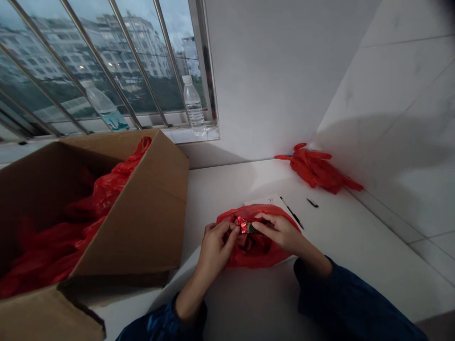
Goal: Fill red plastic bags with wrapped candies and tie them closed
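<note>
A red plastic bag point(256, 253) lies open on the white table in front of me. Over its mouth both hands pinch a small shiny red-wrapped object point(244, 225). My left hand point(216, 246) grips its left side with thumb and fingers closed. My right hand point(280, 232) holds its right end, fingers curled. More dark red pieces show inside the bag beneath the hands. Both arms wear dark blue sleeves.
A large open cardboard box point(142, 218) full of red plastic bags point(64, 237) stands at the left. A pile of red bags point(318, 170) lies at the wall, far right. A pen point(292, 213) and paper lie behind the bag. Two water bottles point(194, 106) stand on the window sill.
</note>
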Demonstrator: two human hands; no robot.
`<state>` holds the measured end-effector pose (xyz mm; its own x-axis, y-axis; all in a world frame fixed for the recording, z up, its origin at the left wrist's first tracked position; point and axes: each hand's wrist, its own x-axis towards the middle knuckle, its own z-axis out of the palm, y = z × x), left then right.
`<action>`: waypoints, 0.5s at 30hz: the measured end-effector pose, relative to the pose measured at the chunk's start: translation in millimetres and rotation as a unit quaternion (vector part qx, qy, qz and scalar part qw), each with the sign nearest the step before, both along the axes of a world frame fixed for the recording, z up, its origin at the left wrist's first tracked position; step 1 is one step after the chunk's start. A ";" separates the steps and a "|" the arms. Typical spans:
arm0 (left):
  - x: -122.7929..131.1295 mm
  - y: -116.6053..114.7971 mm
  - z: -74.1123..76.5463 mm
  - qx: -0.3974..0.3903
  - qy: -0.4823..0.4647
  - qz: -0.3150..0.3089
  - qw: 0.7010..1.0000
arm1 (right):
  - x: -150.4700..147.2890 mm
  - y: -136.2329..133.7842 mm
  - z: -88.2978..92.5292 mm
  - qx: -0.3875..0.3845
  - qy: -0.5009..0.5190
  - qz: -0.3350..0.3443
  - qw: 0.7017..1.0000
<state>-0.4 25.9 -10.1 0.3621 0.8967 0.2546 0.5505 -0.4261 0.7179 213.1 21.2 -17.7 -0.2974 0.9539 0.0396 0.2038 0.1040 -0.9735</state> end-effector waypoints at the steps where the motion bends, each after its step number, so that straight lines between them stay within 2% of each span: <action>1: -0.6 0.3 -0.5 0.001 0.004 0.000 1.000 | 0.2 0.3 -0.4 0.005 -0.012 -0.004 1.000; 5: -3.1 1.2 -1.5 0.007 0.011 0.006 1.000 | 1.8 1.9 -1.1 0.025 -0.066 -0.049 0.996; 9: -4.8 0.8 -0.3 0.014 0.014 0.019 1.000 | 5.6 2.3 -5.2 0.045 -0.199 -0.114 0.972; 15: -4.3 -1.5 0.4 0.014 0.020 0.003 1.000 | 13.3 3.6 -15.0 0.067 -0.237 -0.046 0.968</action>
<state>-4.7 24.4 -9.7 0.3680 0.8913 0.2648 0.5812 -0.4428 0.6828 226.4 24.8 -32.7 -0.2265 0.9730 0.0446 0.6393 0.1830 -0.7469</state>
